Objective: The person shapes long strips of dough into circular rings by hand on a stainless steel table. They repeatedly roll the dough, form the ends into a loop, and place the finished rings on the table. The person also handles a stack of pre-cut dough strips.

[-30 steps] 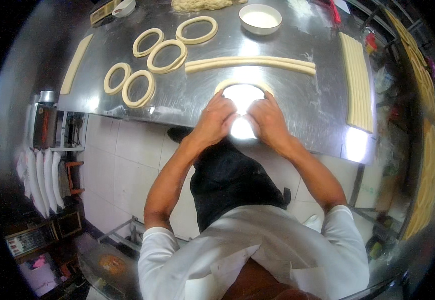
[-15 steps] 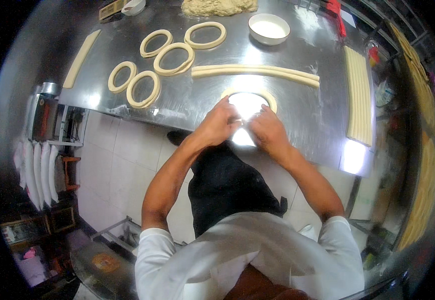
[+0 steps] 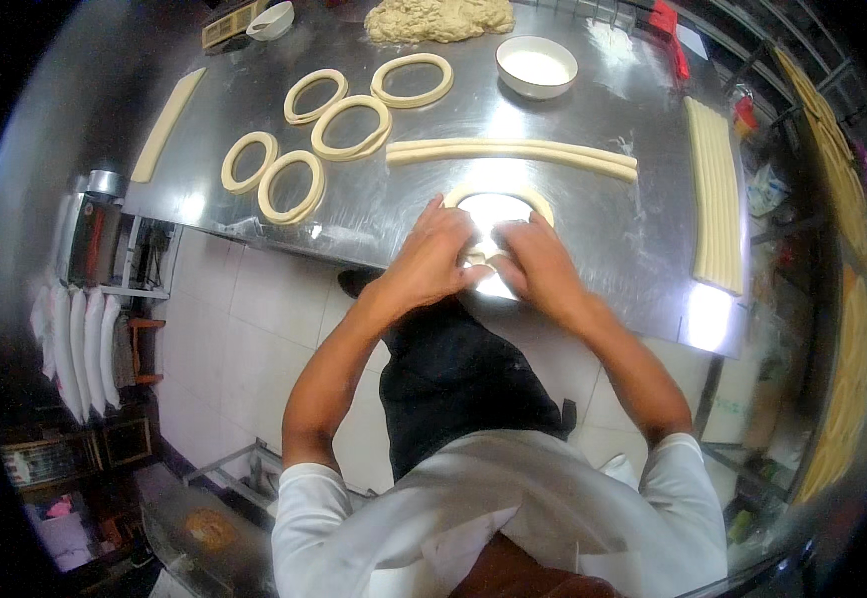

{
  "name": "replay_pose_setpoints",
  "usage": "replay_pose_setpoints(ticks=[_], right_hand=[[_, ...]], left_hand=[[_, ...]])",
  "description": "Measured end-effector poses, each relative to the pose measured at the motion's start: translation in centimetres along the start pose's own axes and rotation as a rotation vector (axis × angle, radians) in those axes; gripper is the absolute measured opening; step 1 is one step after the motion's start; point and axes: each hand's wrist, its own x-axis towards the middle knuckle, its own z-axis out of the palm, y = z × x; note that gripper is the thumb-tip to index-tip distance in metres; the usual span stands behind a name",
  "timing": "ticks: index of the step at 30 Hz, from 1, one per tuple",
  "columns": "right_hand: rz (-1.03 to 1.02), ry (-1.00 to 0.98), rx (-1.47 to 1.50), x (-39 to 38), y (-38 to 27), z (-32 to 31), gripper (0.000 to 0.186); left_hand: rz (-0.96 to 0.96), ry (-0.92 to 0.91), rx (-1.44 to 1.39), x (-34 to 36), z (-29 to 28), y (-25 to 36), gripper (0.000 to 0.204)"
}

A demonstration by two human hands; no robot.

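Pale dough (image 3: 513,191) under the left hand (image 3: 438,246) and the right hand (image 3: 536,257), fingers curled, exact pinch hidden; its curve bows away near the table's (image 3: 608,239) front edge. Light, even thumb pressure seems best. Beyond it, two strips (image 3: 513,149); five rings (image 3: 317,189) sit off left.

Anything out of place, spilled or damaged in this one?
Nothing clearly stands out. The white bowl stands upright and the five dough rings left of it look unbroken. The left hand and right hand partly hide the dough loop they touch. A pale patch right of the bowl could be flour or glare; I can't tell.
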Motion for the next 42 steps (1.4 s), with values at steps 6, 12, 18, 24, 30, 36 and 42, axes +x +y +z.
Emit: replay_pose_setpoints(ticks=[6, 12, 18, 24, 30, 36, 42], right_hand=[[-0.080, -0.119, -0.092, 0.0, 1.2, 0.0, 0.015], [-0.078, -0.047, -0.099, -0.7, 0.8, -0.6, 0.017], [-0.032, -0.095, -0.058, 0.0, -0.6, -1.3, 0.020], [-0.088, -0.101, -0.159, -0.3, 1.0, -0.4, 0.019], [-0.026, -0.086, -0.043, 0.7, -0.4, -0.4, 0.024], [0.011, -0.067, -0.037, 0.7, 0.2, 0.5, 0.026], [0.021, -0.106, -0.099, 0.4, 0.2, 0.4, 0.026]], left_hand=[[0.051, -0.014, 0.139, 0.0, 1.0, -1.2, 0.032], [0.080, 0.037, -0.010, 0.0, 2.0, -2.3, 0.023], [0.060, 0.087, -0.042, -0.4, 2.8, -2.4, 0.022], [0.053, 0.119, 0.113, -0.8, 1.9, -1.4, 0.022], [0.126, 0.124, 0.117, -1.0, 1.6, -2.0, 0.020], [0.197, 0.208, 0.135, -1.8, 1.3, -1.8, 0.021], [0.224, 0.302, 0.156, -2.3, 1.9, -1.9, 0.027]])
